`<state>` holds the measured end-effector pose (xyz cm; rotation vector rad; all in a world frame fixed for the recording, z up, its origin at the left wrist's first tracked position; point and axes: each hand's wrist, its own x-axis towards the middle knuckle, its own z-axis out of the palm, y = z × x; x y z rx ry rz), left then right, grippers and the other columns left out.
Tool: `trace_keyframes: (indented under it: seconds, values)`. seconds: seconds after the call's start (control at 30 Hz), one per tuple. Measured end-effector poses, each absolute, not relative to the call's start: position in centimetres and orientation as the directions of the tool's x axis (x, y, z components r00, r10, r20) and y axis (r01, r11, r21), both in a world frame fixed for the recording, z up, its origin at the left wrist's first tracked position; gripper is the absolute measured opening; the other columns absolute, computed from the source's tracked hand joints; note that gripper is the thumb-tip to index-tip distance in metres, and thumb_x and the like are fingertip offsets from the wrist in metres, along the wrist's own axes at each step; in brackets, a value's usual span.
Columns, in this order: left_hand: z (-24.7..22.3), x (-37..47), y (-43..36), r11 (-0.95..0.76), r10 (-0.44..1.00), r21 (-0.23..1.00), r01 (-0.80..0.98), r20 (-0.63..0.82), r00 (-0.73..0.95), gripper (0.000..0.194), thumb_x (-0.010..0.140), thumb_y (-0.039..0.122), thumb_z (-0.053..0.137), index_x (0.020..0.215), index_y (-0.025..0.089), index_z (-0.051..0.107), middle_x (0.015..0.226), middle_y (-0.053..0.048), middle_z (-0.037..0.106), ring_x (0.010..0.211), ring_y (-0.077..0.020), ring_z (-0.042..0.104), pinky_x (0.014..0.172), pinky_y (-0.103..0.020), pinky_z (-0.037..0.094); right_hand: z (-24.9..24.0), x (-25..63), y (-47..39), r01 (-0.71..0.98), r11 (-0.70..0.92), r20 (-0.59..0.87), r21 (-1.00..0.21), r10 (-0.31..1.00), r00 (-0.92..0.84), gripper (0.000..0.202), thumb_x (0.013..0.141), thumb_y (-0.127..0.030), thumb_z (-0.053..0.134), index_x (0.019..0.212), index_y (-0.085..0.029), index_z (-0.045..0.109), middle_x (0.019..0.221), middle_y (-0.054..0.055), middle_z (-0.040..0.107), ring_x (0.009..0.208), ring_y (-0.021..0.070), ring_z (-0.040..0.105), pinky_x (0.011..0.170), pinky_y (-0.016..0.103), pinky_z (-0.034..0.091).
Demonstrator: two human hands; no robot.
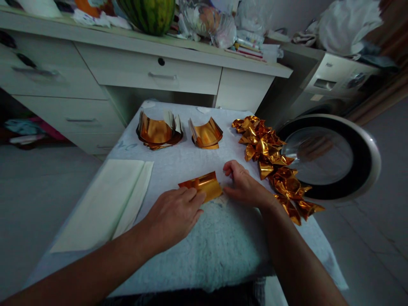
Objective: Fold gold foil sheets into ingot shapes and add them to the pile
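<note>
A small sheet of shiny gold foil paper [208, 187] lies curved on the cloth-covered table in front of me. My left hand [178, 212] grips its left end, with the thumb and fingers closed together on it. My right hand [244, 185] is at the sheet's right end, its fingers bent and the thumb apart from them. Nothing shows between them, and whether the thumb touches the sheet's edge I cannot tell. Behind the hands stand two stacks of curled gold foil sheets, a larger stack [156, 131] and a smaller stack [207, 135].
Several crumpled, folded gold foil pieces [264, 146] form a row along the table's right side. Folded pale paper [98, 199] covers the left. Beyond are a white desk with drawers [162, 76], a watermelon [148, 15] and a washing machine with its round door [328, 157] open.
</note>
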<state>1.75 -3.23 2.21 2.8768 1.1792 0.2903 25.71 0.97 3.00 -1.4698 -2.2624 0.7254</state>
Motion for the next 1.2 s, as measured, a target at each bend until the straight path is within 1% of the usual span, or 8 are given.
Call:
trace_keyframes:
  seconds: [0.1,0.2,0.33,0.6,0.67,0.9,1.03,1.2]
  values:
    - [1.7,1.9,-2.7,-0.699,0.714,0.163,0.696,0.122,0.689,0.017,0.088,0.028,0.063,0.102,0.018,0.065,0.089,-0.006,0.065,0.081,-0.0242,0.064,0.075,-0.043,0.056,3.1,25.4,0.9,0.647,0.472,0.116,-0.599,0.850,-0.513,0.024,0.076,-0.009,0.062,0.092,-0.020,0.048,0.095,0.004,0.053,0.092,0.0191,0.048,0.085,0.034,0.038]
    - [1.0,1.6,-2.5,-0.671,0.737,0.274,0.688,0.154,0.658,0.016,0.089,0.026,0.061,0.102,0.019,0.064,0.095,-0.007,0.061,0.089,-0.0243,0.060,0.080,-0.043,0.054,3.2,24.8,0.7,0.607,0.537,0.062,-0.587,0.777,-0.627,0.019,0.079,-0.013,0.066,0.091,-0.020,0.054,0.096,0.003,0.056,0.091,0.0188,0.049,0.086,0.034,0.037]
    - [0.5,1.3,-2.4,-0.647,0.755,0.389,0.656,0.209,0.621,0.016,0.088,0.023,0.061,0.103,0.020,0.063,0.103,-0.007,0.058,0.096,-0.0239,0.055,0.084,-0.042,0.052,3.3,24.2,0.5,0.644,0.549,-0.015,-0.533,0.754,-0.656,0.020,0.080,-0.017,0.070,0.096,-0.021,0.059,0.100,0.004,0.058,0.094,0.0194,0.049,0.086,0.033,0.037]
    - [0.5,1.3,-2.3,-0.625,0.774,0.430,0.652,0.235,0.588,0.013,0.084,0.021,0.065,0.097,0.018,0.063,0.097,-0.006,0.061,0.092,-0.0243,0.056,0.082,-0.043,0.050,3.2,24.0,0.7,0.641,0.582,0.029,-0.500,0.751,-0.660,0.005,0.087,-0.018,0.063,0.090,-0.021,0.065,0.094,0.003,0.063,0.089,0.0173,0.054,0.083,0.033,0.037]
    - [0.4,1.3,-2.3,-0.629,0.771,0.442,0.640,0.249,0.586,0.006,0.087,0.018,0.061,0.092,0.018,0.064,0.093,-0.006,0.061,0.090,-0.0232,0.057,0.080,-0.041,0.051,3.2,24.0,0.6,0.633,0.594,0.047,-0.497,0.747,-0.663,0.006,0.089,-0.018,0.060,0.089,-0.020,0.065,0.092,0.003,0.063,0.088,0.0170,0.054,0.082,0.032,0.036]
    - [0.5,1.4,-2.3,-0.647,0.759,0.454,0.613,0.300,0.578,0.020,0.090,0.014,0.050,0.077,0.018,0.064,0.077,-0.003,0.060,0.077,-0.0192,0.058,0.070,-0.033,0.049,2.7,22.0,-0.4,0.624,0.601,0.102,-0.499,0.756,-0.647,0.002,0.085,-0.020,0.065,0.084,-0.019,0.064,0.089,0.003,0.062,0.090,0.0183,0.052,0.081,0.032,0.034]
    - [0.6,1.4,-2.3,-0.630,0.771,0.468,0.619,0.279,0.573,0.020,0.090,0.015,0.051,0.078,0.018,0.065,0.077,-0.003,0.061,0.078,-0.0193,0.059,0.070,-0.033,0.049,2.3,21.4,-0.5,0.603,0.613,0.130,-0.511,0.748,-0.651,0.009,0.087,-0.019,0.061,0.079,-0.020,0.062,0.086,0.002,0.061,0.088,0.0176,0.052,0.080,0.032,0.033]
    - [0.6,1.3,-2.2,-0.601,0.788,0.513,0.613,0.248,0.564,0.019,0.091,0.015,0.051,0.079,0.019,0.065,0.079,-0.002,0.062,0.079,-0.0183,0.060,0.072,-0.033,0.049,2.5,22.8,0.1,0.623,0.597,0.078,-0.505,0.751,-0.656,0.010,0.084,-0.011,0.059,0.079,-0.019,0.060,0.084,0.001,0.062,0.083,0.0160,0.052,0.079,0.030,0.035]
